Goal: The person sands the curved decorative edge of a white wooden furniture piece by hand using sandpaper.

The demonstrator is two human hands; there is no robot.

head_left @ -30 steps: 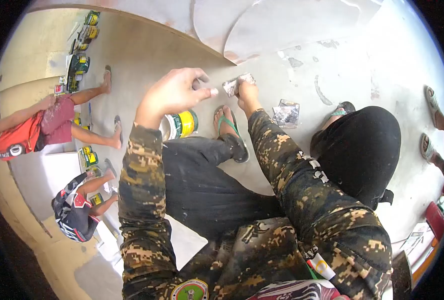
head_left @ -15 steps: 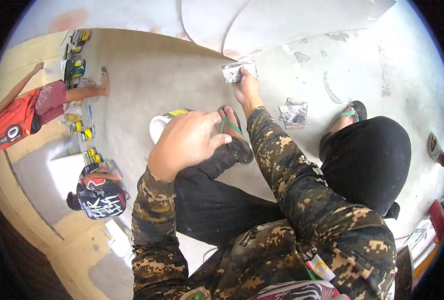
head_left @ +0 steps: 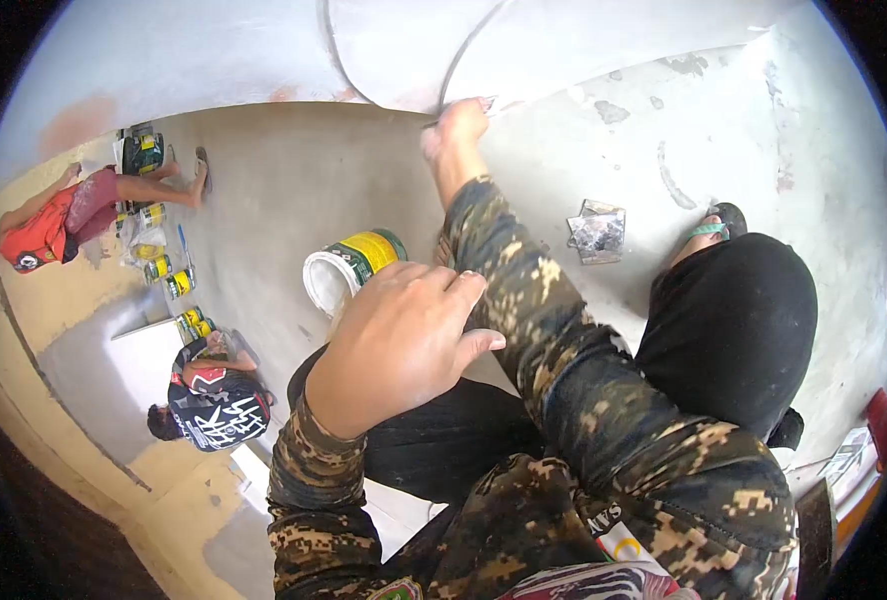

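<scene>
The right hand (head_left: 461, 125) is closed on a sandpaper (head_left: 486, 103) scrap, pressing it to the floor (head_left: 364, 160) at its far edge, beside a pale curved panel (head_left: 584, 50). The left hand (head_left: 401, 345) hangs loosely curled and empty, near a tipped paint can (head_left: 356, 262). 1 more scrap (head_left: 597, 235) lies to the right.

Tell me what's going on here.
A person in camouflage sleeves is down on the floor. Their right hand stretches out and presses a small grey sheet, mostly hidden by the fingers, against the edge of a pale curved panel. The left hand hangs open above the knee, holding nothing, near an open can. A second sheet lies on the floor. Two other people are at the left.
</scene>
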